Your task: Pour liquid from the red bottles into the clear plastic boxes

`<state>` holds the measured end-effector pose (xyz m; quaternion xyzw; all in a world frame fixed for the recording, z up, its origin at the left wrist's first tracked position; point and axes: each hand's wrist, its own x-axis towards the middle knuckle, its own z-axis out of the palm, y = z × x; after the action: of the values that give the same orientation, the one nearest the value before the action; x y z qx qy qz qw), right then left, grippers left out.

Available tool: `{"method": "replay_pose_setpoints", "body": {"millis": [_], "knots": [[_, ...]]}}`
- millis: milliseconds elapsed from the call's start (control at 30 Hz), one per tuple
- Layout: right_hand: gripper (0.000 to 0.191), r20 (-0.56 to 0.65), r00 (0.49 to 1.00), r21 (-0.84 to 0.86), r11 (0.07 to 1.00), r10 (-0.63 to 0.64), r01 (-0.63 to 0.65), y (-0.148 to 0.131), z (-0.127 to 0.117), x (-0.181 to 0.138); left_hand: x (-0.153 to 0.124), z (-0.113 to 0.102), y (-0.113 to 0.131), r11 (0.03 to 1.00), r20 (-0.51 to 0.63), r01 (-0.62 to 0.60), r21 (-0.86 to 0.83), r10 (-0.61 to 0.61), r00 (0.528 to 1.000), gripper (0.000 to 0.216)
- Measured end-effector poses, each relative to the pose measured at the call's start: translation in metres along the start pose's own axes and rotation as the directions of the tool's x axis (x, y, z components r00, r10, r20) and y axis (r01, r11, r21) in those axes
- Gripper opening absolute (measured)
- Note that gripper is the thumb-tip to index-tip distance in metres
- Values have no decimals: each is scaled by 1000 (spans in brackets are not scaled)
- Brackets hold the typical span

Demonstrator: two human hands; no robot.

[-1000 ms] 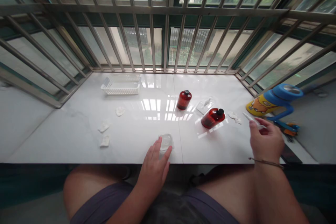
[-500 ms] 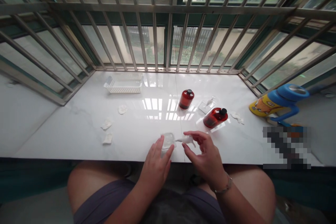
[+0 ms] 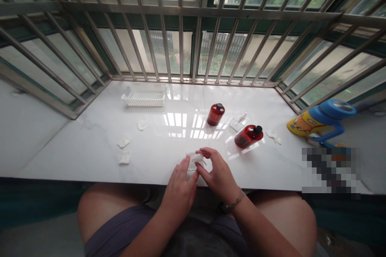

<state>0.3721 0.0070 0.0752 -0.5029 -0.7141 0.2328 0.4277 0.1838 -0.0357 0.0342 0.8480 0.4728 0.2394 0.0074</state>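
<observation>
Near the counter's front edge stands a small clear square bottle (image 3: 191, 172), much of it hidden by my fingers. My left hand (image 3: 181, 184) is closed around its sides, fingers on the left and thumb on the right. Over the top of this bottle is a white pump head (image 3: 197, 158). My right hand (image 3: 214, 168) pinches the pump head between thumb and fingertips. The pump's thin tube does not show, and I cannot tell whether the pump is seated in the neck.
Two red bottles with black caps, one nearer the window (image 3: 216, 114) and one nearer me (image 3: 249, 136), stand beyond my hands. Beside them lies a clear pump bottle (image 3: 239, 122). A white basket (image 3: 144, 100), crumpled tissues (image 3: 124, 141) and a blue-yellow flask (image 3: 316, 118) are around the counter.
My right hand has moved left with the pump head, from beside the clear bottle to over its top. The tube, visible before, is now out of sight. My left hand keeps its place.
</observation>
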Motion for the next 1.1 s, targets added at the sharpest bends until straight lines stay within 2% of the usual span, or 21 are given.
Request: {"method": "replay_pose_setpoints", "body": {"millis": [233,367,567,733,800,1000,1100], "knots": [[48,28,999,-20,1000,17,-17,0,2,-1,-1,2,-1,1000,4,2,-15,-2,1000,54],[58,60,998,6,1000,30,-30,-3,-2,-2,-1,3,-1,1000,8,4,-8,-4,1000,49],[60,143,986,126,987,81,-99,-1,-3,-15,-1,1,0,1000,0,-1,-12,1,1000,58],[57,39,988,68,986,149,-152,7,-3,-25,0,-1,0,1000,5,3,-15,-3,1000,67],[58,12,982,94,978,188,-188,8,-3,-26,0,-1,0,1000,5,5,-22,-5,1000,68],[72,117,972,243,943,204,-227,3,0,-25,-1,2,0,999,12,15,-33,-15,1000,68],[68,94,964,236,936,247,-263,5,3,-25,-2,2,0,999,6,17,-43,-17,1000,70]]}}
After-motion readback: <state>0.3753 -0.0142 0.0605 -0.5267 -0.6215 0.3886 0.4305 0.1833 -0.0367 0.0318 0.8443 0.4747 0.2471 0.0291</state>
